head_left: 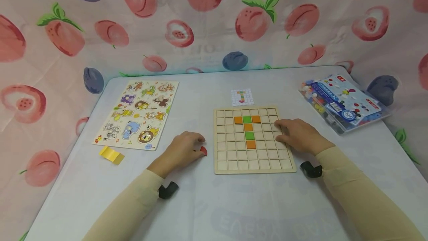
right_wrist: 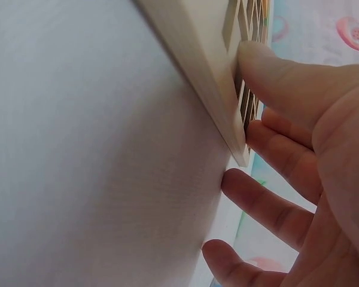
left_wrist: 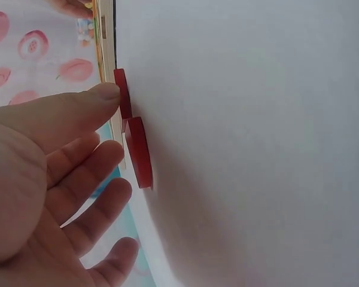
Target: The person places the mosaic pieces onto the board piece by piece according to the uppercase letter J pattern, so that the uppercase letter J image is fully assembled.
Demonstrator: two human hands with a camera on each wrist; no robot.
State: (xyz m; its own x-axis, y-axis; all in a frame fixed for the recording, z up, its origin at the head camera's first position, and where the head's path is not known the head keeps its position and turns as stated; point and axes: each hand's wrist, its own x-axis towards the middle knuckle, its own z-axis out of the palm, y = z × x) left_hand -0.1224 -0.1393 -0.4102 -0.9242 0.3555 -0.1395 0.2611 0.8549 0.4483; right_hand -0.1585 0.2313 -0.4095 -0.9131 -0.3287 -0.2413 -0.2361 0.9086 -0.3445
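The square wooden grid board [head_left: 232,155] lies flat, with several orange tiles [head_left: 251,144] and green tiles [head_left: 249,135] set in a T shape. Left of it, my left hand [head_left: 182,150] rests with its thumb against a small red piece [head_left: 204,151]. Two red pieces show in the left wrist view: one [left_wrist: 123,95] at the thumb tip, the other [left_wrist: 139,152] nearer the camera. My right hand [head_left: 302,137] rests at the board's right edge, thumb and index finger on the grid, other fingers loosely bent. Behind the board lies a pattern card [head_left: 248,99] showing a coloured T-like figure.
An animal puzzle board [head_left: 138,116] lies at the left, with a folded yellow strip [head_left: 112,155] in front of it. A clear plastic box [head_left: 344,101] of colourful pieces sits at the back right. Fruit-print cloth [head_left: 207,29] hangs behind the white table [head_left: 247,203].
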